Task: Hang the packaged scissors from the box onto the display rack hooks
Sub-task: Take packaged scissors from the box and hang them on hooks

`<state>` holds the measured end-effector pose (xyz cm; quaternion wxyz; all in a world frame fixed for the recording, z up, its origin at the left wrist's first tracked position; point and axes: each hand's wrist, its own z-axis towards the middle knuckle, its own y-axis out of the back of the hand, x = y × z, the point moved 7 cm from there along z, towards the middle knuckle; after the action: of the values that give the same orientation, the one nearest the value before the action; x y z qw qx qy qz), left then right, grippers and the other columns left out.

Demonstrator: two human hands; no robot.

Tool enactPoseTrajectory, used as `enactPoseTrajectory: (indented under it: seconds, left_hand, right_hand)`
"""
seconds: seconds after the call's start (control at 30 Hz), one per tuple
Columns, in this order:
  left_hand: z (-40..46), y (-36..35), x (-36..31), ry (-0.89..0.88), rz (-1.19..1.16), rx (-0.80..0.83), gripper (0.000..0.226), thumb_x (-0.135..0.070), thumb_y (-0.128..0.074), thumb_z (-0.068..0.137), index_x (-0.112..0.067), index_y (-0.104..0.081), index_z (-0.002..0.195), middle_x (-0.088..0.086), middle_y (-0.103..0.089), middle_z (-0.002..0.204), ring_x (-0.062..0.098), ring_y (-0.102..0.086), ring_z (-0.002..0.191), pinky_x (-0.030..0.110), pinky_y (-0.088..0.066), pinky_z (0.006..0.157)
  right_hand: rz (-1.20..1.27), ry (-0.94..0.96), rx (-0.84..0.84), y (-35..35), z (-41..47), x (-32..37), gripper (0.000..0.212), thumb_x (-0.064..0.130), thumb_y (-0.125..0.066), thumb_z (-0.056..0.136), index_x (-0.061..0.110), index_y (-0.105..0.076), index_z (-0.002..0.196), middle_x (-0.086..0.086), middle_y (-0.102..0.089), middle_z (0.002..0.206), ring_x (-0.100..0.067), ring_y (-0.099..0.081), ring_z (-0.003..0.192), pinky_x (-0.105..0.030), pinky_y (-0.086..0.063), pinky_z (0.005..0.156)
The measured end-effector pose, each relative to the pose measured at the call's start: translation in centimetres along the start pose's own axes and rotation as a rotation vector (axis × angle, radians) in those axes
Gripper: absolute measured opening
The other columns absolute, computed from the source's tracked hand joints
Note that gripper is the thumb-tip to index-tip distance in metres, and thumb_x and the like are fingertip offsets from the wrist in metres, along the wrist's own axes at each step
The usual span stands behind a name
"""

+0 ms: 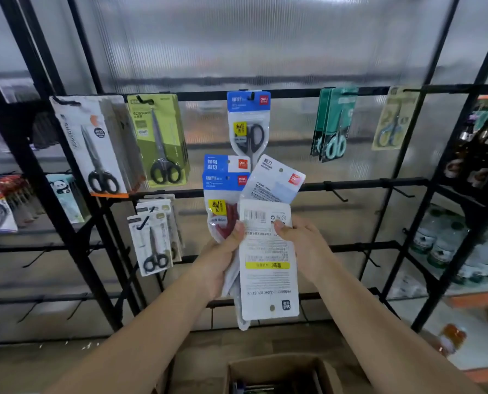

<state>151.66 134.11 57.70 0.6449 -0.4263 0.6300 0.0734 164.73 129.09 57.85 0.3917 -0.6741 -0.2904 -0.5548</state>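
Both hands hold a fanned stack of packaged scissors [267,251] in front of the black display rack [294,93]. My left hand [223,251] grips the blue-topped packs with red-handled scissors [223,194]. My right hand [302,240] pinches the front pack, a white one turned upside down with its printed back facing me. One blue-topped pack with black scissors [248,123] hangs on the upper bar's hook just above the stack. The cardboard box [277,373] stands open on the floor below my arms.
Other scissor packs hang on the rack: white [95,146], green [159,140], teal [335,123], yellowish [393,118], small white ones [152,240]. Bare hooks [336,191] stick out of the middle bar at right. Shelves with bottles [450,245] stand at right.
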Motion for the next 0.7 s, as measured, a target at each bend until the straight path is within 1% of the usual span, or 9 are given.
enactPoseTrajectory:
  seconds: [0.07,0.1,0.2,0.33,0.4,0.47,0.57,0.63,0.7]
  left_hand:
    - [0.1,0.1,-0.2,-0.024,0.016,0.005,0.050,-0.037,-0.058,0.074,-0.008,-0.062,0.114,0.014,-0.072,0.102,0.024,-0.071,0.088,0.032,-0.059,0.064]
    - [0.1,0.3,-0.4,-0.046,0.020,-0.008,0.043,-0.036,-0.058,0.076,-0.007,-0.064,0.107,0.011,-0.073,0.089,0.020,-0.072,0.076,0.028,-0.057,0.059]
    - [0.4,1.8,-1.1,-0.078,0.013,-0.097,0.020,-0.032,-0.063,0.076,-0.015,-0.060,0.088,-0.002,-0.052,0.053,0.008,-0.047,0.043,0.018,-0.043,0.046]
    - [1.1,3.9,-1.9,-0.090,0.069,-0.133,0.016,-0.026,-0.063,0.078,-0.017,-0.056,0.089,-0.003,-0.045,0.057,0.006,-0.039,0.044,0.013,-0.038,0.045]
    - [1.0,4.1,-2.1,-0.070,0.130,-0.127,0.015,-0.027,-0.062,0.082,-0.015,-0.060,0.091,0.001,-0.058,0.064,0.006,-0.048,0.045,0.015,-0.045,0.051]
    - [1.1,4.3,-2.4,-0.083,0.159,-0.117,0.025,-0.027,-0.062,0.081,-0.014,-0.062,0.102,0.005,-0.071,0.078,0.004,-0.056,0.046,0.022,-0.048,0.064]
    - [1.3,4.6,-2.6,-0.074,0.165,-0.121,0.031,-0.030,-0.061,0.077,-0.014,-0.063,0.104,0.001,-0.074,0.079,0.008,-0.061,0.057,0.026,-0.047,0.067]
    - [1.4,4.7,-2.6,-0.078,0.121,-0.119,0.033,-0.030,-0.061,0.080,-0.010,-0.066,0.106,0.001,-0.074,0.084,0.013,-0.068,0.072,0.023,-0.053,0.065]
    - [1.5,4.7,-2.7,-0.088,0.106,-0.117,0.039,-0.028,-0.064,0.076,-0.006,-0.067,0.108,0.008,-0.070,0.099,0.019,-0.066,0.087,0.022,-0.055,0.071]
  right_hand:
    - [-0.016,0.016,0.048,0.1,0.1,0.1,0.025,0.014,-0.059,0.090,0.010,-0.062,0.115,-0.009,-0.071,0.105,-0.027,-0.068,0.096,-0.042,-0.054,0.079]
    - [-0.008,0.047,0.049,0.5,0.1,0.5,0.024,0.014,-0.059,0.090,0.010,-0.063,0.114,-0.009,-0.072,0.104,-0.027,-0.069,0.095,-0.042,-0.055,0.079]
    - [0.045,0.160,-0.048,2.5,-0.2,2.4,0.014,0.009,-0.059,0.088,0.009,-0.067,0.099,-0.010,-0.072,0.101,-0.029,-0.069,0.091,-0.041,-0.057,0.074]
    - [0.115,0.386,0.038,2.5,-1.7,6.2,0.019,-0.001,-0.063,0.073,0.010,-0.075,0.083,-0.007,-0.073,0.095,-0.024,-0.069,0.091,-0.033,-0.057,0.073]
    - [0.039,0.501,0.161,0.5,-2.6,7.8,0.026,-0.005,-0.064,0.069,0.015,-0.077,0.080,-0.003,-0.074,0.087,-0.016,-0.068,0.088,-0.025,-0.055,0.073]
    - [-0.092,0.629,0.292,-1.8,-3.6,8.7,0.033,-0.001,-0.070,0.071,0.031,-0.077,0.078,0.011,-0.073,0.091,-0.004,-0.064,0.097,-0.023,-0.051,0.087]
    - [-0.372,0.713,0.373,-4.0,-3.4,7.2,0.027,0.026,-0.078,0.069,0.052,-0.070,0.073,0.028,-0.056,0.123,0.001,-0.037,0.132,-0.030,-0.019,0.116]
    - [-0.595,0.715,0.218,-3.5,-2.1,5.2,0.041,0.007,-0.077,0.071,0.047,-0.070,0.071,0.028,-0.031,0.139,-0.005,-0.007,0.144,-0.041,-0.005,0.119]
    - [-0.646,0.717,0.110,-3.1,-1.4,3.7,0.043,0.000,-0.076,0.071,0.039,-0.068,0.086,0.026,-0.015,0.144,-0.001,0.010,0.141,-0.040,-0.001,0.119]
